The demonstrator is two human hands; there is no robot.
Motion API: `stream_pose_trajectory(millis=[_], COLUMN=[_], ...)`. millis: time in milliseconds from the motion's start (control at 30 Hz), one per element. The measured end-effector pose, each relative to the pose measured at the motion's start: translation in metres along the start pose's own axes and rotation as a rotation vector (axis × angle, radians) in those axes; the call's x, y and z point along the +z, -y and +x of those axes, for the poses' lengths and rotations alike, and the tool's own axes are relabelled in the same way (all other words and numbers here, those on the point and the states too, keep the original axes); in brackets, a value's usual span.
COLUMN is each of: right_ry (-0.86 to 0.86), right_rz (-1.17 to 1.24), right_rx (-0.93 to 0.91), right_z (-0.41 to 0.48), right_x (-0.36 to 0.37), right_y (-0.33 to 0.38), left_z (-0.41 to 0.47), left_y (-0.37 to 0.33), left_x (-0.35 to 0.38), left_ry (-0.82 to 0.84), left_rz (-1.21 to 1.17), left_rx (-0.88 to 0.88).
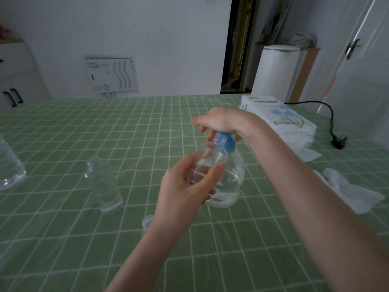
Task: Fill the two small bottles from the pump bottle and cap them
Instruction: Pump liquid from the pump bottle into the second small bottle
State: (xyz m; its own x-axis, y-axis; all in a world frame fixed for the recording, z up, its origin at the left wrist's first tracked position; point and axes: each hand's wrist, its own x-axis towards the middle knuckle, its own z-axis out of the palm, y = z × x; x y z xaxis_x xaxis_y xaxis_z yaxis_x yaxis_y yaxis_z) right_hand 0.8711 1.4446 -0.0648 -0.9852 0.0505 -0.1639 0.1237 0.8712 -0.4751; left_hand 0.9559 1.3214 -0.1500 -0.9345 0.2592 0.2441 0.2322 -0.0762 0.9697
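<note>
My left hand (185, 186) grips a small clear bottle (210, 157), tilted with its open neck up against the blue pump head (226, 143) of the clear pump bottle (233, 182), which stands on the green checked tablecloth. My right hand (225, 121) lies over the pump head, fingers bent down around it. A second small clear bottle (105, 186) stands upright and uncapped to the left. A small clear cap (147, 221) lies on the cloth just left of my left wrist, partly hidden.
A large clear water bottle (9, 167) stands at the left edge. A tissue paper pack (280, 116) and loose tissues (349, 190) lie to the right. A black power cable and plug (339, 141) lie at the far right.
</note>
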Motion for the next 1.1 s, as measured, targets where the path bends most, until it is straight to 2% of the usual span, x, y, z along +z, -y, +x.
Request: stream_pose_trajectory(millis=[533,867,1100], right_ry=[0.022,-0.064,-0.024], right_rz=[0.038,0.049,0.075], right_rx=[0.016,-0.031,-0.005], right_z=[0.002,0.005,0.007], right_x=[0.006,0.001,0.002], right_y=[-0.003,-0.001,-0.003], left_z=[-0.001,0.001,0.0], left_y=[0.001,-0.001,-0.001], left_x=[0.0,0.001,0.001], left_ry=[-0.002,0.004,0.008], left_rz=[0.0,-0.009,-0.013], left_rx=[-0.005,0.019,0.023])
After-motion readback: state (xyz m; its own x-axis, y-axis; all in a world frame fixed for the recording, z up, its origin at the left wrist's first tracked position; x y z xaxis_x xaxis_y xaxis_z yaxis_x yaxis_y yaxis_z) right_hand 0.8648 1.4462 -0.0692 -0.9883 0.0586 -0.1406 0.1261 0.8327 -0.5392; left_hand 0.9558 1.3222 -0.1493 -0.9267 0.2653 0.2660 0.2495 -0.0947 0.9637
